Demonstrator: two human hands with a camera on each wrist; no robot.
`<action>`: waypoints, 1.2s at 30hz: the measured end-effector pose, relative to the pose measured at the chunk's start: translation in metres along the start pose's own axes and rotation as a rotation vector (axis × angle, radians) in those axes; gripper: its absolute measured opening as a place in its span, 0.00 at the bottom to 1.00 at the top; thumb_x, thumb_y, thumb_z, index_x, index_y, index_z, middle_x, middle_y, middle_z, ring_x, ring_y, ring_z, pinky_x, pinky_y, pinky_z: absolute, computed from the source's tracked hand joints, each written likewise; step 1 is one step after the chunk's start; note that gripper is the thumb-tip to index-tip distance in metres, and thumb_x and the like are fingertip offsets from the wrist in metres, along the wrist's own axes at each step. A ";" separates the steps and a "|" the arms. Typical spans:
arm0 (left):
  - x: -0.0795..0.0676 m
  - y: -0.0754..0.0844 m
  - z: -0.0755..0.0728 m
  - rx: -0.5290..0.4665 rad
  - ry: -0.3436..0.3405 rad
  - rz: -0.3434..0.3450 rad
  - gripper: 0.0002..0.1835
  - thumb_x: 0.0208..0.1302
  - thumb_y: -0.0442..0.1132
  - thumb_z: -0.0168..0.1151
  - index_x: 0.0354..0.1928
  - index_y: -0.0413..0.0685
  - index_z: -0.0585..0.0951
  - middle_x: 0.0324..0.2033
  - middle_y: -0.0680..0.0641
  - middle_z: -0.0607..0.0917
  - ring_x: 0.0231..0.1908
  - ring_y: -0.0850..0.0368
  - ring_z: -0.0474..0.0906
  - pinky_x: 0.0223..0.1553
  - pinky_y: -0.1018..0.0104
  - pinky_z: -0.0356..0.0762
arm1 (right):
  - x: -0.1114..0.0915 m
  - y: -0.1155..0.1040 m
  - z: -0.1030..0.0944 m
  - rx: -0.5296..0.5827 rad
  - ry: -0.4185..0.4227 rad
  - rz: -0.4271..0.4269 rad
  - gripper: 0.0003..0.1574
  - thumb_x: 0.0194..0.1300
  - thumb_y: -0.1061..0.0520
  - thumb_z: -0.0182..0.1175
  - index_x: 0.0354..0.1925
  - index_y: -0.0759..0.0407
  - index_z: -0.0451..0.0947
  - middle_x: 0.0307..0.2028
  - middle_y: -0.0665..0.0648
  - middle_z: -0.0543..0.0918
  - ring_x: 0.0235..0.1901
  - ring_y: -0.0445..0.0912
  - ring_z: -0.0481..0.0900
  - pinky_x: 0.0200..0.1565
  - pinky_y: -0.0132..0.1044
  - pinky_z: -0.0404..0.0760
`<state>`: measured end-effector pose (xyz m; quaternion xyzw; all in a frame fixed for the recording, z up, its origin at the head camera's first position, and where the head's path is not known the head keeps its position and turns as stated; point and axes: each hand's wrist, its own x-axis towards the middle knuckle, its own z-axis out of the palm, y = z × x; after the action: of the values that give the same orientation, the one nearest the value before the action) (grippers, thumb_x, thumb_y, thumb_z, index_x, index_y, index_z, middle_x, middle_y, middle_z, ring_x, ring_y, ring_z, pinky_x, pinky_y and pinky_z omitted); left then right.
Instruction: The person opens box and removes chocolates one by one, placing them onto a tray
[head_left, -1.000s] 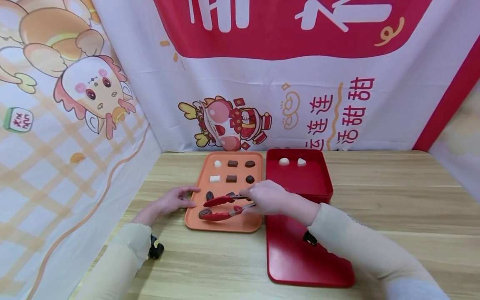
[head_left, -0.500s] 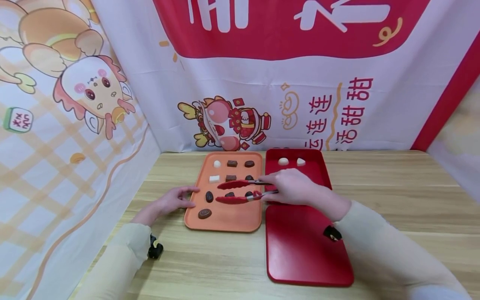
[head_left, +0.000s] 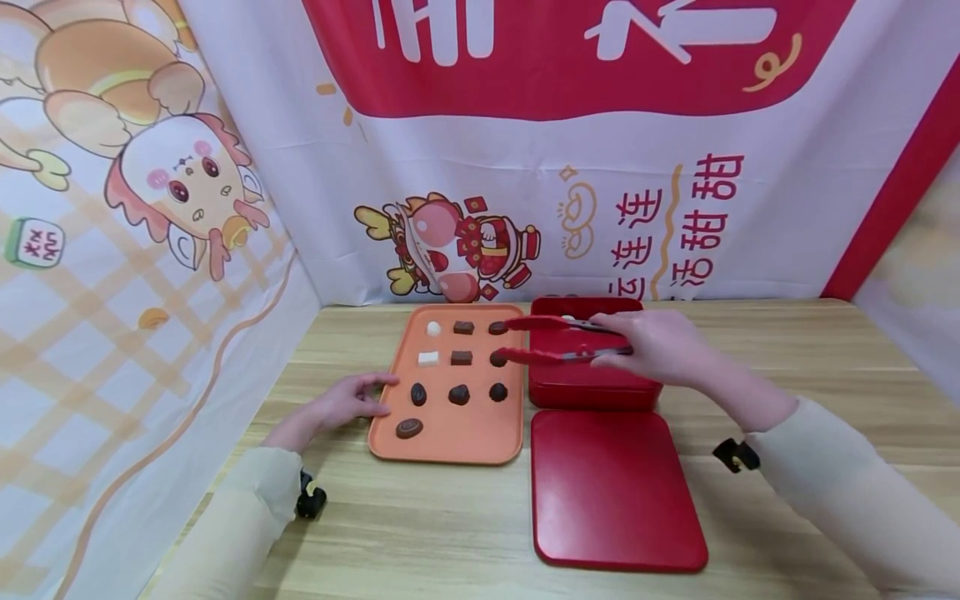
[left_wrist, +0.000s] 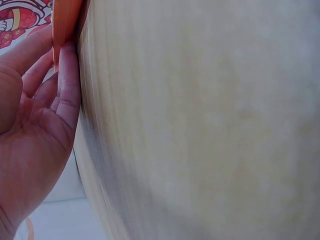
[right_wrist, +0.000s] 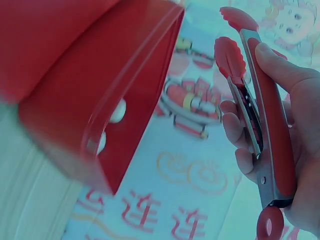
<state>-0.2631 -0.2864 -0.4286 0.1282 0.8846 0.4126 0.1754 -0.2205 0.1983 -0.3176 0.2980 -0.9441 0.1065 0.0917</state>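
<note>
My right hand [head_left: 663, 346] grips a pair of tongs [right_wrist: 272, 120] with red scalloped tips. The tongs' tips stand apart with nothing between them, over the right edge of an orange tray [head_left: 472, 437] and a red box [head_left: 592, 393]. Rows of chocolates lie on the tray, including a white block [head_left: 428, 358], a dark block [head_left: 461, 357] and a swirled brown oval [head_left: 409, 427]. White pieces [right_wrist: 118, 111] sit inside the box. At the tray's left rim rests my left hand [head_left: 351, 402], its fingertips touching the edge.
In front of the box lies a flat red lid [head_left: 615, 492]. Everything stands on a wood-grain table [head_left: 420, 533]. Behind it hangs a printed cloth [head_left: 480, 150], with another patterned cloth [head_left: 247, 350] along the left side.
From low over the tray's swirled oval, my right hand has moved up and right with the tongs to above the box. My left hand has kept its place on the tray edge.
</note>
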 end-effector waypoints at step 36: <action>-0.001 -0.001 0.001 0.034 0.007 0.022 0.31 0.61 0.39 0.69 0.66 0.42 0.72 0.27 0.47 0.67 0.28 0.52 0.62 0.29 0.64 0.63 | -0.007 0.084 0.015 -0.020 -0.105 0.191 0.49 0.54 0.41 0.72 0.66 0.63 0.68 0.57 0.67 0.77 0.54 0.61 0.76 0.48 0.59 0.75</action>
<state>-0.2621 -0.2865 -0.4298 0.1393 0.8908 0.3997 0.1654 -0.2654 0.2650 -0.3458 0.2111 -0.9727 0.0896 0.0344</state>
